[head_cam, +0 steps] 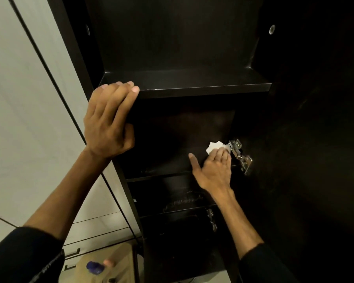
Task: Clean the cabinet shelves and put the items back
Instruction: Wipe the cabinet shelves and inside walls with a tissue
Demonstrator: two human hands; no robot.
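Mid-clean: shelves bare, nothing put back.
Right hand (pixel 215 168) presses white cloth (pixel 215 147) flat-fingered onto middle shelf (pixel 161 170); left hand (pixel 108 119) grips upper shelf (pixel 192 86).

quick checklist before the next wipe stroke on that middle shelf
1. White wipe under the right hand: ok, the fingers press it onto the middle shelf.
2. Left hand steadying: ok, its grip is curled over the front edge of the upper shelf.
3. Hinge clearance: not ok, the wipe sits right beside the metal hinge at the shelf's right end.
4. Stroke path leftward: ok, no items show on the middle shelf.
5. Shelf already clean: cannot tell, the surface is too dark.
6. Lower shelf: not ok, pale smudges show on it.
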